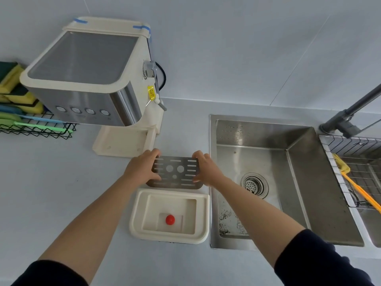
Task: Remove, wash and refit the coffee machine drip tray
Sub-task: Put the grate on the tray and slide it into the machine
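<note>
The cream drip tray point(140, 211) lies on the counter in front of me, with a red float point(170, 220) in its well. Just beyond it, both hands hold the perforated steel grate point(175, 172) by its short ends. My left hand point(142, 167) grips the left end and my right hand point(203, 170) grips the right end. Whether the grate rests on the counter or hovers above it I cannot tell. The cream and steel coffee machine point(90, 83) stands at the back left, its base platform point(121, 141) bare.
A steel sink point(296, 182) with a drain point(254, 185) and dark specks lies to the right, with a dark faucet point(346, 118) behind it. A wire rack point(354, 162) with a yellow brush point(358, 190) sits far right. A black wire basket point(37, 129) of sponges stands far left.
</note>
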Demonstrator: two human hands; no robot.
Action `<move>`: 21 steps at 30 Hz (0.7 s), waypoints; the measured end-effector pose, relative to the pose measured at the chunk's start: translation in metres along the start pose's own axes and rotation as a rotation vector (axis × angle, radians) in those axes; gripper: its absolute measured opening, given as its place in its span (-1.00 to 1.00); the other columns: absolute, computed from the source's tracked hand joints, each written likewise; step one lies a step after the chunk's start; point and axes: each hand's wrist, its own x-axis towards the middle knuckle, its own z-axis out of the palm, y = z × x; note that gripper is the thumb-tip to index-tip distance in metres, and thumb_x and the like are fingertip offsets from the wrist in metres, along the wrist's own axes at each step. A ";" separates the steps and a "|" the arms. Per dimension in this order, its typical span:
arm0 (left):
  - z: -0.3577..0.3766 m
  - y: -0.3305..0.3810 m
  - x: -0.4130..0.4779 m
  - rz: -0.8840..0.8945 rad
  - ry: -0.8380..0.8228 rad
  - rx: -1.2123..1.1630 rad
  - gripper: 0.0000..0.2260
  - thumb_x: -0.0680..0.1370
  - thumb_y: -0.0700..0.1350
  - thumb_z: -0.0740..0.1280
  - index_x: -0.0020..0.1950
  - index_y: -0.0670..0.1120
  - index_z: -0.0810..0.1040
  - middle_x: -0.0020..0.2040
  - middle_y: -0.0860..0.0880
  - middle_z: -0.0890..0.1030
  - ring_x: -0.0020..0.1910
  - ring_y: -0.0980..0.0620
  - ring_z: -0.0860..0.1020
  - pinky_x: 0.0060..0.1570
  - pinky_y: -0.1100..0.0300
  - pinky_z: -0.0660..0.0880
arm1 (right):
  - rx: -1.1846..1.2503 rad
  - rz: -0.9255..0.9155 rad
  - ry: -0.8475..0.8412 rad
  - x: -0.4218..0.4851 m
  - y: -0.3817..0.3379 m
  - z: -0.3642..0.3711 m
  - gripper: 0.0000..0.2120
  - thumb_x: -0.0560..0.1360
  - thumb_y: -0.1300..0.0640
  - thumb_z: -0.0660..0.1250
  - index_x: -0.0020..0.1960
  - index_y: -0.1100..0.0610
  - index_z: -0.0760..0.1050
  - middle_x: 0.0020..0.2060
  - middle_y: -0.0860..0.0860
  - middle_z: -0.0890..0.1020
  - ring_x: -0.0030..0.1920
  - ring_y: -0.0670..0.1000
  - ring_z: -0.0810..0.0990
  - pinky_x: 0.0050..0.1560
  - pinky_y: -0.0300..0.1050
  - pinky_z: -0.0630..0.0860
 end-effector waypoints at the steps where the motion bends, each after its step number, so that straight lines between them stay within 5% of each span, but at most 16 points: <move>1: -0.002 -0.001 -0.002 -0.022 -0.010 -0.061 -0.55 0.30 -0.06 0.51 0.03 -0.04 0.32 -0.06 -0.05 0.51 -0.18 -0.04 0.51 -0.25 0.16 0.39 | 0.032 0.000 0.015 -0.001 0.000 -0.001 -0.48 0.33 0.34 0.44 0.18 0.12 0.27 0.12 0.17 0.41 0.00 0.18 0.53 0.07 0.10 0.55; 10: -0.031 0.004 -0.012 -0.052 0.068 -0.417 -0.72 0.35 -0.10 0.48 -0.37 -0.01 0.36 -0.37 0.06 0.44 -0.33 0.04 0.40 -0.34 0.23 0.29 | 0.253 -0.062 0.182 -0.026 -0.007 -0.028 -0.71 0.43 0.31 0.32 0.13 0.14 0.40 -0.08 0.06 0.45 -0.09 0.03 0.43 -0.10 -0.15 0.35; 14: -0.042 0.009 -0.023 -0.077 0.080 -0.487 -0.73 0.32 -0.08 0.50 -0.37 -0.01 0.39 -0.36 0.06 0.46 -0.34 0.07 0.41 -0.35 0.24 0.31 | 0.295 -0.082 0.255 -0.042 -0.012 -0.040 -0.71 0.42 0.28 0.37 0.11 0.17 0.43 -0.17 0.02 0.48 -0.17 0.01 0.43 -0.20 -0.22 0.37; 21: -0.029 0.003 -0.060 -0.103 -0.092 -0.436 -0.68 0.25 -0.01 0.53 -0.27 -0.01 0.39 -0.26 0.04 0.52 -0.29 0.11 0.48 -0.32 0.24 0.37 | 0.204 -0.022 0.086 -0.075 -0.006 -0.023 -0.72 0.37 0.21 0.44 -0.08 0.08 0.34 -0.39 0.02 0.45 -0.38 -0.01 0.40 -0.36 -0.21 0.37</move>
